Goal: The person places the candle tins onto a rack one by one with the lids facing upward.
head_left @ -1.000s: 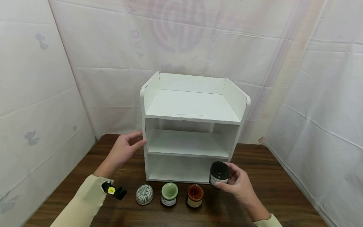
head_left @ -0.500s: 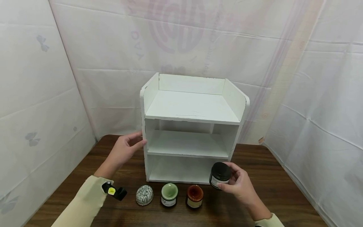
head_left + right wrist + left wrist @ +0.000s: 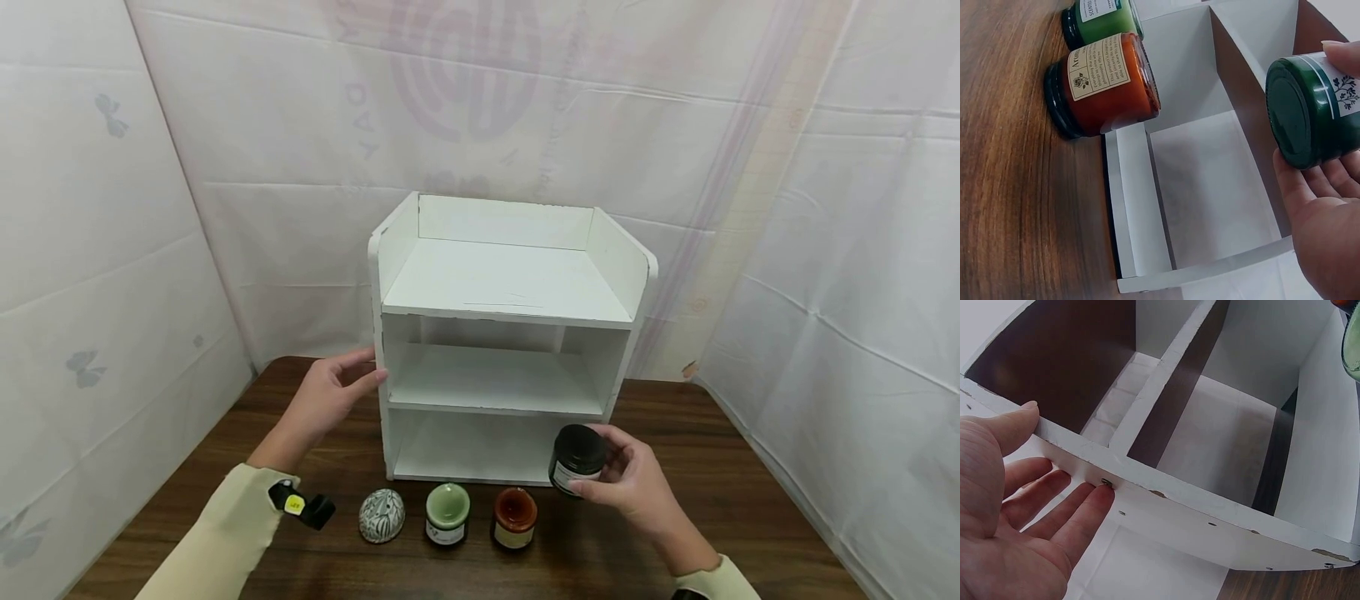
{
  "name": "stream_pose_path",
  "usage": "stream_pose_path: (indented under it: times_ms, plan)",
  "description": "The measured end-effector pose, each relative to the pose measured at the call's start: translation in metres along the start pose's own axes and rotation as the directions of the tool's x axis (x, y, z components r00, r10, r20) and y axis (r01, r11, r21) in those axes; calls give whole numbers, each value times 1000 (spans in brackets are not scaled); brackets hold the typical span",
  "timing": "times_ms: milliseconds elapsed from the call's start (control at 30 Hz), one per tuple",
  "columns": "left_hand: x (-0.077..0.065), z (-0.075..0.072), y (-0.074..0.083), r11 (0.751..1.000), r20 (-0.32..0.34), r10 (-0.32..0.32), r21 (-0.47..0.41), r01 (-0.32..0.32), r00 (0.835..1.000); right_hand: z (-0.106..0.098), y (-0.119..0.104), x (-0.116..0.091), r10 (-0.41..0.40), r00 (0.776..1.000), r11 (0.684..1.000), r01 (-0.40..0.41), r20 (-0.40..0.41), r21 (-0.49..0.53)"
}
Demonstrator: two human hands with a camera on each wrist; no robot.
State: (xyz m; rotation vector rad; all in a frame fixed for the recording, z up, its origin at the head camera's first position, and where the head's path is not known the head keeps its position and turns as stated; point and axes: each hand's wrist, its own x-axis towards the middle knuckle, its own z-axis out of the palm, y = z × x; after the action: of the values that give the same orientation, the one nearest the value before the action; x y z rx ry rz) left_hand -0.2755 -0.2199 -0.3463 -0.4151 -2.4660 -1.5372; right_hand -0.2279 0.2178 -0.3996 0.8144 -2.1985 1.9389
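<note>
In the head view my right hand (image 3: 633,479) grips a dark green glass jar (image 3: 575,479) with a black top and white label, in front of the shelf's lower right corner. Its round green base (image 3: 1291,112) faces the tabletop in the right wrist view. My left hand (image 3: 330,396) touches the left side panel of the white shelf unit (image 3: 502,317). There the thumb (image 3: 1019,428) rests at the front edge, while extended fingers lie against the outer side. A reddish-brown jar (image 3: 515,533), a light green jar (image 3: 447,529) and a patterned black-and-white dome (image 3: 382,516) stand in a row.
The unit has a walled top, a middle shelf (image 3: 495,379) and a bottom compartment (image 3: 472,450). It stands on a dark wooden table (image 3: 697,450). White printed cloth (image 3: 285,225) hangs behind and on both sides.
The right hand has shifted slightly left and up over the last half second with the dark green jar. The left hand stays at the side panel, and the row of objects has not moved.
</note>
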Motion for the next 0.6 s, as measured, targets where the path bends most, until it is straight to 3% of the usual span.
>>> stream_pose_path:
  times_ms: [600]
  plan:
    - [1,0,-1,1000,-2,4,2,-4,1000,1,-8,7,-39,998,998,36,55,44]
